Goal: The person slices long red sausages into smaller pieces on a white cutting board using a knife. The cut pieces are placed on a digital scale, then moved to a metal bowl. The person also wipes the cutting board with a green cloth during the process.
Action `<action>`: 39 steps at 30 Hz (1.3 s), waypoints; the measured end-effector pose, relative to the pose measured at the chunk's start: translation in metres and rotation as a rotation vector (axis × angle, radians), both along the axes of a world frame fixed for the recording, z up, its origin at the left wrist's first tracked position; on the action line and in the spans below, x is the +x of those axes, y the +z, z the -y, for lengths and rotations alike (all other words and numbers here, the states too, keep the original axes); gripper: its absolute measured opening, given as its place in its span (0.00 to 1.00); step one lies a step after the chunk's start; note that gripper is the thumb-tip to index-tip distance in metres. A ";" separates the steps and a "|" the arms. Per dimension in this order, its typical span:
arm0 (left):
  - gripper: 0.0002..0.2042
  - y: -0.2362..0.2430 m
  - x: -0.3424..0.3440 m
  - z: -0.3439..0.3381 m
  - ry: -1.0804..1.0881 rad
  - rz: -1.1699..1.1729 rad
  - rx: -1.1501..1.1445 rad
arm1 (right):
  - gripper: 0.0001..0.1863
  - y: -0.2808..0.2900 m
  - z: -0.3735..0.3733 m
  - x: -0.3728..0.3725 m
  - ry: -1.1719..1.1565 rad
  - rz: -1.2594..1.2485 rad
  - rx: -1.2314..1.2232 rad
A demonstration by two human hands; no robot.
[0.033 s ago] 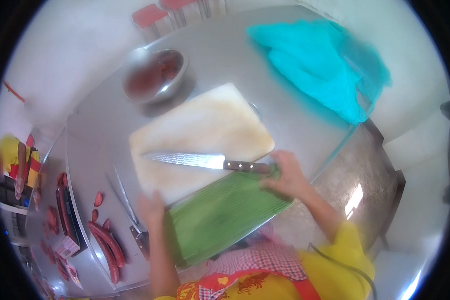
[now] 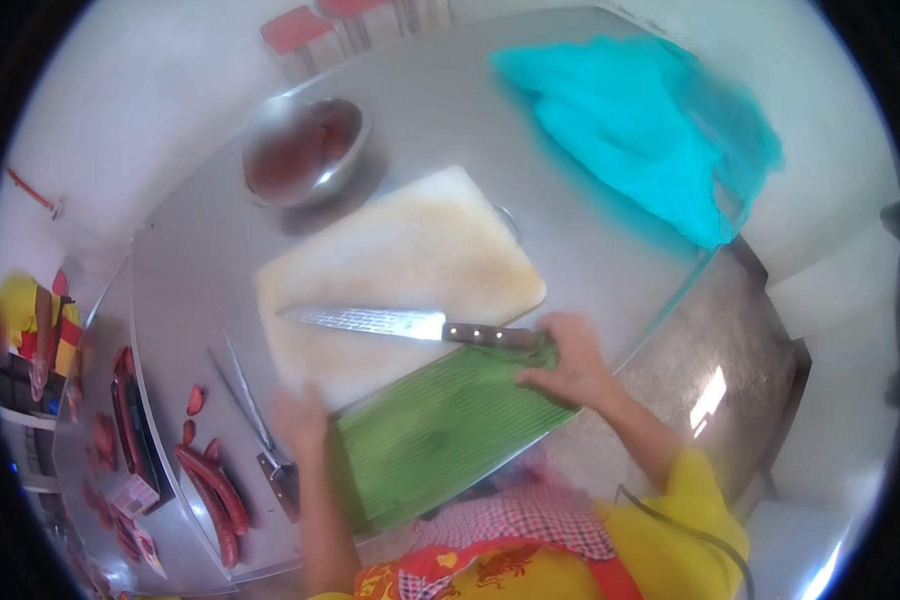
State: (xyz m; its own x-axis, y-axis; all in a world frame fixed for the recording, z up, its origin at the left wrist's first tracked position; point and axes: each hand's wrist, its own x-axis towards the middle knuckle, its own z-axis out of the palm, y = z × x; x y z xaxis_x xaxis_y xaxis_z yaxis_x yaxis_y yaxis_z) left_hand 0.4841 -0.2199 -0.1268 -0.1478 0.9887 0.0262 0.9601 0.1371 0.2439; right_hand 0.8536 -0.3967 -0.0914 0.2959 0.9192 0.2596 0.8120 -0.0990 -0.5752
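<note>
One green ridged board [image 2: 440, 435] lies at the near edge of the steel table [image 2: 450, 110], partly overhanging it. The left hand [image 2: 300, 418] grips its left end; the right hand [image 2: 568, 362] grips its right corner. One white cutting board [image 2: 400, 260] sits just beyond, carrying one knife [image 2: 410, 325]. One metal bowl [image 2: 300, 150] and one turquoise cloth [image 2: 640, 130] occupy the far side, with bare steel between them.

Bright, washed-out daylight glares off the steel table [image 2: 610, 250]; motion blur throughout, fisheye edges bend and darken.
</note>
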 end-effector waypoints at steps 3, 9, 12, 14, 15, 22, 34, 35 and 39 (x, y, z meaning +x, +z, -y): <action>0.34 -0.003 0.021 0.005 0.162 -0.010 0.014 | 0.23 -0.010 0.008 -0.001 -0.010 -0.114 -0.174; 0.35 -0.009 0.032 -0.002 0.285 -0.004 -0.001 | 0.12 -0.021 -0.019 0.018 -0.109 -0.376 -0.328; 0.34 -0.015 0.034 -0.006 0.324 -0.011 0.054 | 0.11 -0.030 -0.037 0.017 -0.114 -0.335 -0.244; 0.33 -0.018 0.037 -0.008 0.320 -0.004 0.099 | 0.11 -0.034 -0.047 0.016 -0.120 -0.269 -0.155; 0.33 -0.019 0.038 -0.009 0.334 -0.008 0.080 | 0.10 -0.035 -0.051 0.018 -0.133 -0.226 -0.118; 0.31 -0.009 0.045 -0.022 0.317 -0.029 0.103 | 0.09 -0.016 -0.098 0.103 -0.191 -0.586 -0.236; 0.30 -0.002 0.036 -0.044 0.331 -0.067 -0.017 | 0.22 -0.046 -0.227 0.096 -0.423 -0.241 -0.291; 0.31 -0.005 0.032 -0.050 0.352 -0.031 -0.030 | 0.23 -0.042 -0.229 0.098 -0.453 -0.251 -0.310; 0.33 -0.015 0.022 -0.061 0.381 0.013 -0.005 | 0.27 -0.030 -0.232 0.097 -0.436 -0.334 -0.372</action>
State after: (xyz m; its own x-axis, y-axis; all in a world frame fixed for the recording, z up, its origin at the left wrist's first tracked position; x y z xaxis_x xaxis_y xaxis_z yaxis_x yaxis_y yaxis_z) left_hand 0.5062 -0.1589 -0.1422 -0.5052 0.8628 0.0170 0.8368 0.4850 0.2540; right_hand 0.9503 -0.1646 -0.1215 0.6705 0.7080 -0.2218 0.4370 -0.6184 -0.6532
